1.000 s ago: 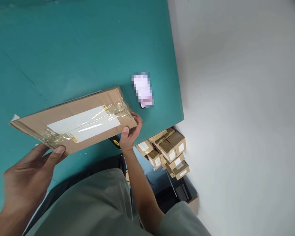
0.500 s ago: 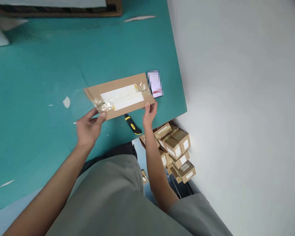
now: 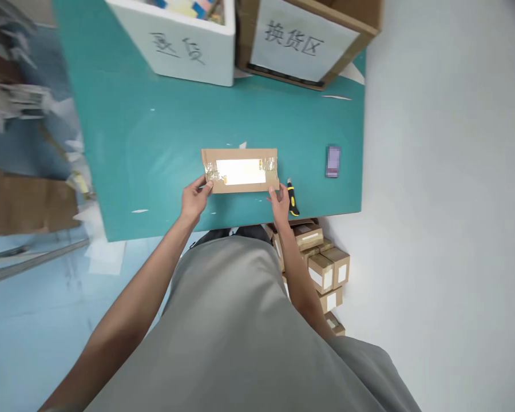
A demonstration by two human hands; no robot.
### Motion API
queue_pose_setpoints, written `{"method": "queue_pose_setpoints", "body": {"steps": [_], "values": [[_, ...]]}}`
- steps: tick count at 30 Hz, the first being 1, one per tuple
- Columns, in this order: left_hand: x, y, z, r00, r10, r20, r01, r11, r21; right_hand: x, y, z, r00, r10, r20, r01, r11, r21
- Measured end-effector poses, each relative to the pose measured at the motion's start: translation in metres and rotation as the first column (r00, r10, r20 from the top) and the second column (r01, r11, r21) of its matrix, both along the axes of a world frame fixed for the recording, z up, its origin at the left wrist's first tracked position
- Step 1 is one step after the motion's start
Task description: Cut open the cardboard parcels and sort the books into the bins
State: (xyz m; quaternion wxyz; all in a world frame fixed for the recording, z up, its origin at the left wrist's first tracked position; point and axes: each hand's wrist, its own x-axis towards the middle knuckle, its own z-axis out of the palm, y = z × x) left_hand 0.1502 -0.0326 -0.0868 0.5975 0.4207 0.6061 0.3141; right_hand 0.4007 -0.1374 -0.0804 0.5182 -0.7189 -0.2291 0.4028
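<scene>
A flat brown cardboard box (image 3: 240, 153) with a white label and clear tape at both ends is held level over the green table (image 3: 167, 131). My left hand (image 3: 195, 197) grips its lower left corner, thumb on top. At the lower right corner, my right hand (image 3: 280, 203) pinches the edge between thumb and fingers. Close to the right of that hand lies a black and yellow utility knife (image 3: 292, 199). Farther right on the table rests a phone (image 3: 333, 161), its screen blurred.
A white bin (image 3: 189, 51) and a brown carton (image 3: 309, 40), both marked with handwritten characters, stand at the table's back. Below the front edge, several cardboard boxes (image 3: 326, 269) are piled by the white wall (image 3: 446, 171). Paper and cardboard (image 3: 30, 200) lie at left.
The view has swung so that the table's left edge and both containers show. The box, tilted before, is now level and farther from the phone. Both hands still hold it.
</scene>
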Motion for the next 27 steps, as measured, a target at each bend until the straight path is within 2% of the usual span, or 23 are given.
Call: {"method": "queue_pose_setpoints", "body": {"steps": [3,5,7,12,15,18,20,23,27], "values": [[-0.066,-0.028,-0.003,0.997,0.017,-0.078,-0.021,0.998,-0.053,-0.049,-0.029,-0.009,0.991,0.123,-0.058,-0.127,0.989,-0.079],[-0.091,-0.044,-0.007,0.996,-0.008,-0.093,0.002,0.998,-0.070,-0.064,-0.046,-0.013,0.986,0.157,-0.062,-0.163,0.979,-0.118],[-0.103,-0.053,-0.012,0.995,-0.044,-0.085,0.039,0.997,-0.064,-0.068,-0.055,-0.014,0.983,0.181,-0.036,-0.184,0.973,-0.138],[-0.112,-0.045,-0.026,0.993,-0.119,-0.020,0.119,0.993,-0.009,-0.056,-0.047,-0.018,0.970,0.242,-0.023,-0.243,0.961,-0.135],[-0.118,-0.039,-0.039,0.994,-0.109,0.027,0.111,0.993,-0.048,-0.050,-0.042,-0.023,0.969,0.237,-0.066,-0.245,0.955,-0.169],[-0.122,-0.044,-0.054,0.992,-0.116,-0.044,0.110,0.987,-0.121,-0.052,-0.045,-0.031,0.960,0.244,-0.141,-0.268,0.945,-0.188],[-0.121,-0.049,-0.061,0.981,-0.163,-0.101,0.151,0.981,-0.118,-0.057,-0.048,-0.034,0.954,0.258,-0.154,-0.285,0.939,-0.194],[-0.118,-0.055,-0.062,0.977,-0.191,-0.100,0.184,0.980,-0.073,-0.065,-0.050,-0.033,0.963,0.245,-0.113,-0.264,0.941,-0.210],[-0.127,-0.055,-0.049,0.979,-0.177,-0.103,0.181,0.983,0.036,-0.064,-0.049,-0.018,0.968,0.248,-0.045,-0.252,0.948,-0.196]]}}
